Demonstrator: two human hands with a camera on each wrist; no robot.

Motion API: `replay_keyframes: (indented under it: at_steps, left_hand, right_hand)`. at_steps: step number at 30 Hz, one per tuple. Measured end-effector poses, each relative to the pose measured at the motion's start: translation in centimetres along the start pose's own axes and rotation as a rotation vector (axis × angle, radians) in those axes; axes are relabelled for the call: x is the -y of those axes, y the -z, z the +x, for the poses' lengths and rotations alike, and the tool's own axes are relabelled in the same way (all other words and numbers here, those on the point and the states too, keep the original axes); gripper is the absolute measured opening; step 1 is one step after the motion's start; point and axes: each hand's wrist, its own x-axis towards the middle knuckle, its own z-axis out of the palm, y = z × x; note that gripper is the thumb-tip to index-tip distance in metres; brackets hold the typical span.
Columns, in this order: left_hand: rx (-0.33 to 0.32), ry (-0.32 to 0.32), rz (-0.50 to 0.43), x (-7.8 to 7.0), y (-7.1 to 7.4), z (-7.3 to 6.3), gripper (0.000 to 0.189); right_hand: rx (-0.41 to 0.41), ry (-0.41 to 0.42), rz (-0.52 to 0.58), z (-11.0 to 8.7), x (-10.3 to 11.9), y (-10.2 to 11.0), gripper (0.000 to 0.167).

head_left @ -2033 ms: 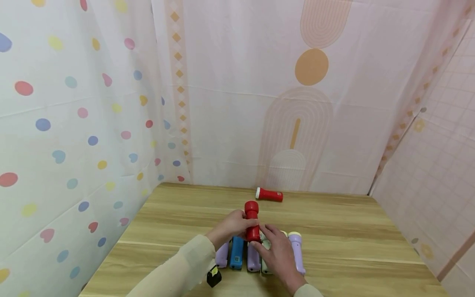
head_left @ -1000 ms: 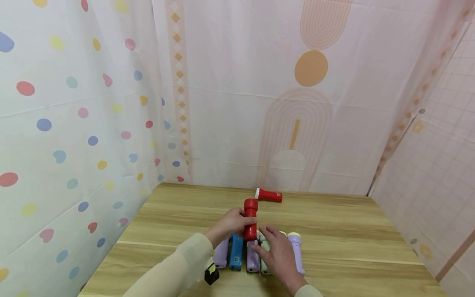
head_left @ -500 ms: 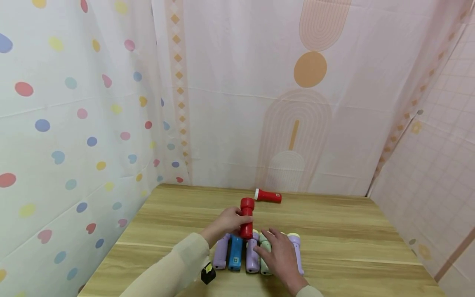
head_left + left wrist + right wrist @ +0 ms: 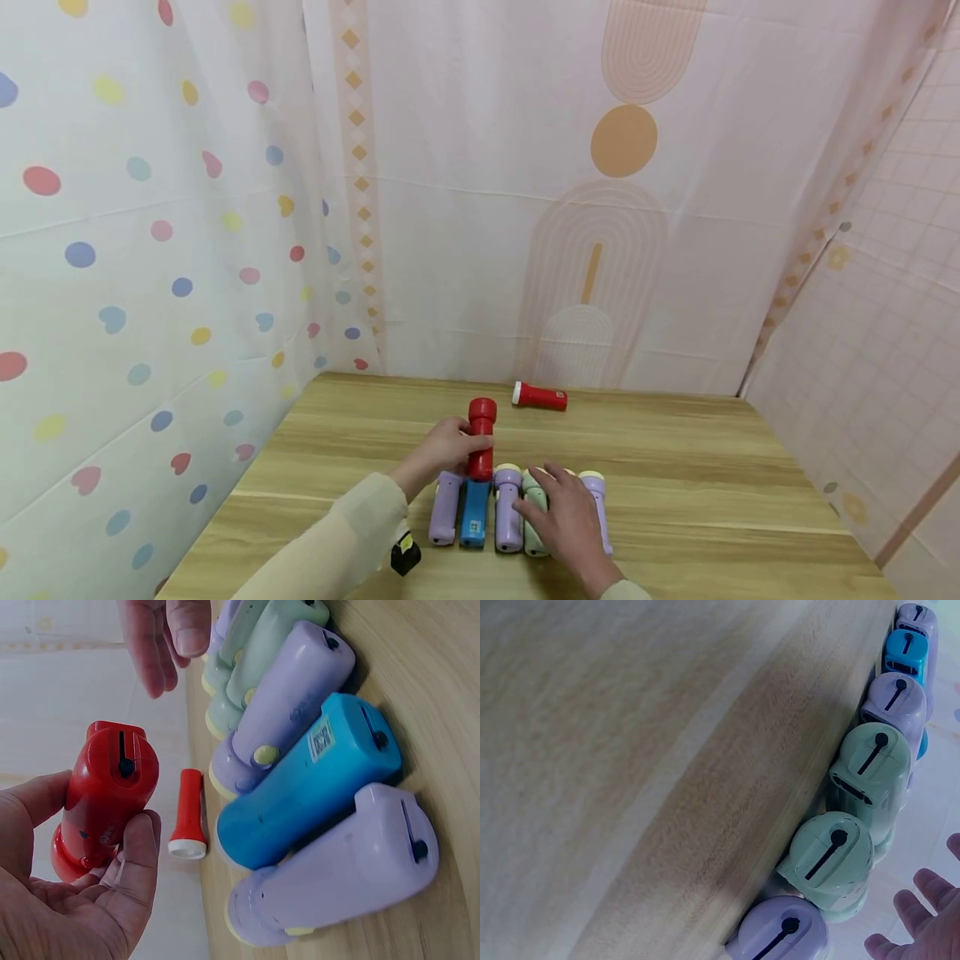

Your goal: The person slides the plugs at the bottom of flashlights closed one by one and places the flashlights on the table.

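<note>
A red flashlight (image 4: 482,442) is gripped in my left hand (image 4: 444,447), its head pointing away, above the far end of a blue flashlight (image 4: 475,515). In the left wrist view the thumb and fingers wrap the red flashlight's barrel (image 4: 112,780). My right hand (image 4: 566,517) hovers with spread fingers over the right part of the row and holds nothing. Below it lies a green flashlight (image 4: 535,517); a second green flashlight (image 4: 831,859) shows in the right wrist view. Purple flashlights lie at the left end (image 4: 446,510), middle (image 4: 508,512) and right end (image 4: 597,508) of the row.
Another red flashlight (image 4: 540,397) with a white rim lies crosswise at the back of the wooden table (image 4: 675,475). A black object with a yellow mark (image 4: 405,553) is at my left wrist. Patterned curtains (image 4: 465,208) hang behind and beside the table.
My left hand has carried the red flashlight to the left, away from my right hand to over the blue flashlight. My right hand has let go of it and stays above the row.
</note>
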Motion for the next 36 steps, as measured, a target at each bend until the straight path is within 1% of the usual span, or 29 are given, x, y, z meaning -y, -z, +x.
replay_keyframes:
  at_steps: [5,8,13,16,20,24,29,36]
  left_hand:
    - [-0.023,0.007,0.021,0.3,0.6,0.0,0.042]
    - [-0.033,0.007,0.019,0.5,0.9,-0.1,0.042]
    - [-0.053,0.019,0.027,0.7,1.4,-0.3,0.043]
    - [-0.062,0.026,0.037,0.9,1.7,-0.5,0.043]
    - [-0.062,0.025,0.033,1.1,2.1,-0.8,0.044]
    - [-0.068,0.03,0.04,1.4,2.6,-0.9,0.047]
    - [-0.091,0.043,0.051,1.9,3.4,-1.1,0.047]
    - [-0.104,0.053,0.07,2.8,4.6,-1.6,0.046]
  right_hand:
    - [-0.003,-0.004,-0.01,-0.1,-0.1,0.0,0.05]
    - [-0.001,-0.017,-0.043,-0.2,-0.2,0.1,0.05]
    - [0.057,-0.069,-0.088,-0.3,-0.3,0.3,0.05]
    - [0.06,-0.067,-0.115,-0.6,-0.4,0.2,0.047]
    - [0.049,-0.039,-0.148,-1.0,-0.6,-0.1,0.042]
    - [0.082,-0.032,-0.166,-1.2,-0.7,-0.2,0.039]
    - [0.118,-0.032,-0.194,-1.2,-0.7,-0.2,0.04]
    - [0.129,-0.038,-0.203,-1.1,-0.7,-0.2,0.04]
